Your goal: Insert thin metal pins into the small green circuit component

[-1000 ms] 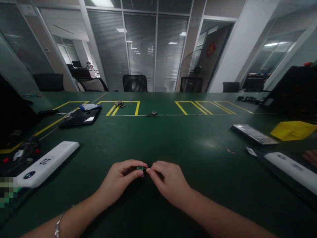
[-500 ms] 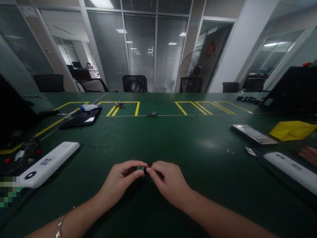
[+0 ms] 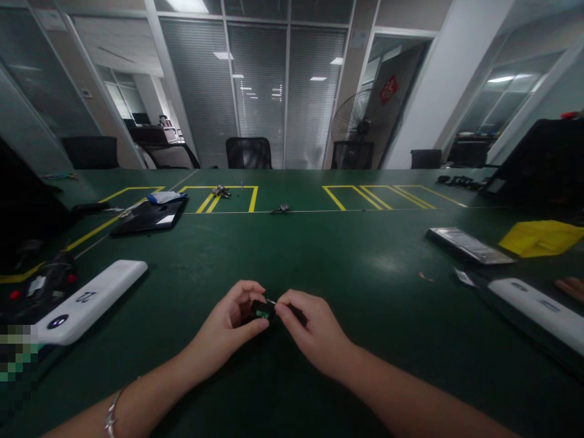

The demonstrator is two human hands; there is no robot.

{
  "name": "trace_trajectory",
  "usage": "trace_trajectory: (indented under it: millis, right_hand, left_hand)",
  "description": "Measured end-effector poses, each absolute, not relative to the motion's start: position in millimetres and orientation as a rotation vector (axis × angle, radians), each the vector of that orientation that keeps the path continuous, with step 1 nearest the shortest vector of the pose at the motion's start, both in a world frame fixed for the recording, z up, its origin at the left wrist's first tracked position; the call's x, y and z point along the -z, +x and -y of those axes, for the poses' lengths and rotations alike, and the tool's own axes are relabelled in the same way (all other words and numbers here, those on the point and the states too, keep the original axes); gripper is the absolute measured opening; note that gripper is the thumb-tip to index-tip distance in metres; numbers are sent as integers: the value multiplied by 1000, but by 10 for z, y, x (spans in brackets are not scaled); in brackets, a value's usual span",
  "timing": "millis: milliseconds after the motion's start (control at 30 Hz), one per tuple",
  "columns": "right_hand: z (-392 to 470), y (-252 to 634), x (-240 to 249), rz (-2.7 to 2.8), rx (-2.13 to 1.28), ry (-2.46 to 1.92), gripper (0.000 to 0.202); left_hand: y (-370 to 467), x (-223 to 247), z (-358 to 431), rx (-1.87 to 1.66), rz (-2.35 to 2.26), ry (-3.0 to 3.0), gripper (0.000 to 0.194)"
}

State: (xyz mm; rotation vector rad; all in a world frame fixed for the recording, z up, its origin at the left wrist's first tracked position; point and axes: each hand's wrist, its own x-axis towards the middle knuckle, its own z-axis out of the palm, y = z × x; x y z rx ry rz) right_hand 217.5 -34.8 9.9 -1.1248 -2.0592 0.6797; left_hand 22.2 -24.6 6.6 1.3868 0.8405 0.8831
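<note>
A small black part with a green circuit board (image 3: 263,309) is between my hands, low in the middle of the head view. My left hand (image 3: 230,319) curls around its left side, thumb below and fingers above, gripping it. At its right end, my right hand (image 3: 312,325) pinches a thin, light-coloured piece (image 3: 272,302) between thumb and forefinger. A dark item partly shows under the right fingers; what it is, I cannot tell. The green table (image 3: 283,255) lies beneath both hands.
A white device marked 22 (image 3: 98,298) lies left, below a black tablet (image 3: 152,216). To the right are a silver-black flat device (image 3: 469,246), a yellow object (image 3: 541,238), another white device (image 3: 538,310) and another person's hand (image 3: 570,287). Small metal parts (image 3: 221,191) lie farther back.
My left fingers have lifted and spread a little, showing more of the black part. The right hand's pinch has shifted slightly, and the thin piece now shows. The other person's hand has moved slightly right.
</note>
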Motion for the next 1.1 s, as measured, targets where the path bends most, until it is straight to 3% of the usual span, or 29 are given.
trace_trajectory:
  millis: [300, 567, 1100]
  right_hand:
    - [390, 2176, -110, 2247, -608, -1059, 19]
    - [366, 2166, -88, 2125, -594, -1157, 21]
    - [369, 2166, -89, 2198, -456, -1269, 24]
  left_hand:
    - [201, -84, 254, -893, -851, 1512, 19]
    - [217, -69, 319, -806, -999, 1715, 39]
    - [179, -99, 265, -832, -1113, 2075, 29]
